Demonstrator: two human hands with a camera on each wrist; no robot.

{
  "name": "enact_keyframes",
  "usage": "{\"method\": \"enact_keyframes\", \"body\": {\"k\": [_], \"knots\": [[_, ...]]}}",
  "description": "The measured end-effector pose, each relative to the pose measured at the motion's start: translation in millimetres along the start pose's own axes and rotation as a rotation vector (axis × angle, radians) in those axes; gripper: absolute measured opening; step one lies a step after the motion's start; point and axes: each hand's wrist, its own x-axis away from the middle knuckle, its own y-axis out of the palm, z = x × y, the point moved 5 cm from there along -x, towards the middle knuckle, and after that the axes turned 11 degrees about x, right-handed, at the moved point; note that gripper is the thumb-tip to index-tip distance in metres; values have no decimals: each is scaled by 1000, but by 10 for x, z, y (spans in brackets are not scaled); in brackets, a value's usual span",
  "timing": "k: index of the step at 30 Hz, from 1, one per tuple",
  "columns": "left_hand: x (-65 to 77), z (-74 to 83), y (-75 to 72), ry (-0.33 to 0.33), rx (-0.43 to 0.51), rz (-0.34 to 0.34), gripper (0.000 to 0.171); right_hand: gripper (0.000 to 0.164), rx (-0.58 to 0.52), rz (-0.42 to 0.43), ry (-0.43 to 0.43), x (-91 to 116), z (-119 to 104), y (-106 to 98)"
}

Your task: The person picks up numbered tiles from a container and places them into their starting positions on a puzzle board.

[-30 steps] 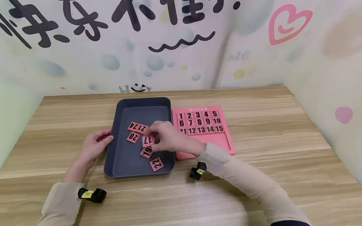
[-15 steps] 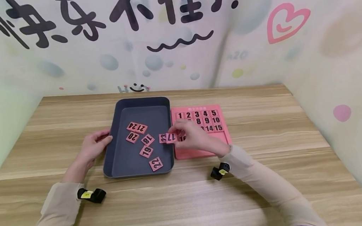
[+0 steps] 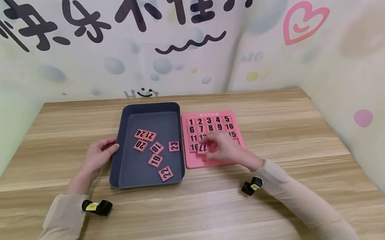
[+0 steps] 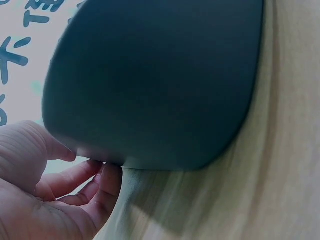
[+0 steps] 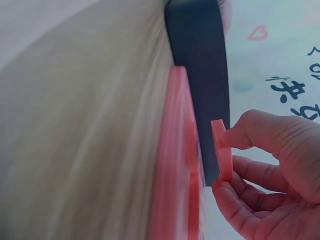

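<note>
My right hand point(image 3: 224, 146) pinches a pink number tile marked 17 point(image 3: 202, 148), its number upside down in the head view. It is held over the pink number puzzle board point(image 3: 195, 161), right beside tile 16 point(image 3: 193, 147). In the right wrist view the tile point(image 5: 223, 152) appears edge-on between thumb and fingers, apart from the board point(image 5: 170, 160). My left hand point(image 3: 99, 156) grips the left rim of the dark blue tray point(image 3: 121, 148), thumb on the rim, fingers outside. The left wrist view shows the tray's outer wall point(image 4: 150, 90) above those fingers point(image 4: 107, 187).
Loose tiles lie in the tray, among them 23 point(image 3: 174, 146), 18 point(image 3: 156, 148) and 22 point(image 3: 165, 173). Rows of tiles starting from 1 point(image 3: 191, 122) fill the board's upper part, some behind my right hand. The wooden table point(image 3: 173, 219) meets a printed wall point(image 3: 84, 79) at the back.
My right hand has picked tile 17 out of the tray and carried it right, over the board. Tiles 18 and 23 have come into sight. The left hand stays at the tray's rim.
</note>
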Motion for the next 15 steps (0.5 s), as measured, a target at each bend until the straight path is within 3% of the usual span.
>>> {"method": "enact_keyframes", "body": {"k": [7,15], "knots": [[4,13,3,-19,-7,-4,48,33,37,-39,46,86,113,26],[6,4,-1,-16,-4,2,47,39,69,-65,13,117,171,63]]}}
